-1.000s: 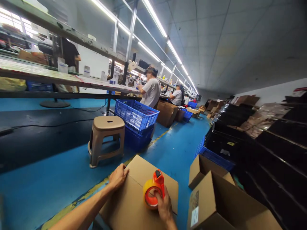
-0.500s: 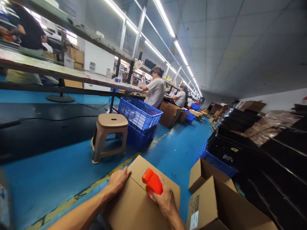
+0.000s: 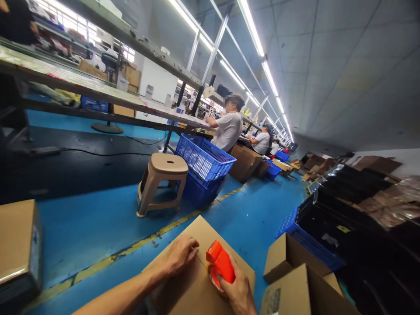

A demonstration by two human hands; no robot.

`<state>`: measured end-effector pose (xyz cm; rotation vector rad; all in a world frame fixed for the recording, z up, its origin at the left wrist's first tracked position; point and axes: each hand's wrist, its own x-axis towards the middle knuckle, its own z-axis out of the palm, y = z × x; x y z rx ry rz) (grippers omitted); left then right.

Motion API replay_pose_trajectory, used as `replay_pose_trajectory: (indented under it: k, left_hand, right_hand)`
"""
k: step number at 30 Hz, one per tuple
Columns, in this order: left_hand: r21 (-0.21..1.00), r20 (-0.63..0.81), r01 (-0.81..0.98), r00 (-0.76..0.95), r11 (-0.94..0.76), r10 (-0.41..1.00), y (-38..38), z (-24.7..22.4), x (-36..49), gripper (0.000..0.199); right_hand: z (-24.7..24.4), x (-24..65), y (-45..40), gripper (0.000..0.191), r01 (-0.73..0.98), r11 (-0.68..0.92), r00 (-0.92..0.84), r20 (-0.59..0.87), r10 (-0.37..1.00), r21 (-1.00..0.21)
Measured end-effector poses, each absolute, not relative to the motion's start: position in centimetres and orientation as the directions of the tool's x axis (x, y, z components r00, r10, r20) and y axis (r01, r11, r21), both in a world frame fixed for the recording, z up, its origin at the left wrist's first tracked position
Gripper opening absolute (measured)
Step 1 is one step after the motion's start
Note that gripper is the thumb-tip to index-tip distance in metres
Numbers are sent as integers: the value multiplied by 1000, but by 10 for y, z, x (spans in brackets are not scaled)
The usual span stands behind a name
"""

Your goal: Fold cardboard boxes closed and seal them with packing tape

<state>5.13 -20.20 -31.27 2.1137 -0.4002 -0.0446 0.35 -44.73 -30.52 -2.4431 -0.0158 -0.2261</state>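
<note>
At about 8 o'clock in the view a sealed carton [image 3: 16, 245] sits at the frame edge, and a tan plastic stool [image 3: 163, 181] stands on the blue floor [image 3: 98, 227] just left of stacked blue crates [image 3: 203, 168] at 12 o'clock from the hands. The left hand [image 3: 180, 254] lies palm down with its fingers loosely spread on the cardboard box [image 3: 193, 284], at 6 o'clock in the frame, pressing near the flap seam. Just beside it, the right hand [image 3: 239, 293] is closed around the handle of the orange tape dispenser [image 3: 219, 267], whose roll end rests on the box top.

The box looks stiff at its edges but likely springy along the seam, so pressure close to the seam seems best. The dispenser seems light and rigid, and the handle is the sure place to grip it. At 3 o'clock open cartons [image 3: 292, 267] stand near, before dark racks [image 3: 367, 205]. Seated workers [image 3: 228, 129] sit far back at 12 o'clock.
</note>
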Motion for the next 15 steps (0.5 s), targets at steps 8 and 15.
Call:
replay_pose_trajectory:
  k: [8, 15]
  left_hand:
    - [980, -187, 197, 845, -33, -501, -229, -284, 46, 74]
    - [930, -305, 367, 826, 40, -475, -233, -288, 54, 71]
  right_hand:
    - [-309, 1, -449, 70, 98, -810, 987, 159, 6, -579]
    - [-305, -1, -449, 66, 94, -807, 988, 152, 5, -583]
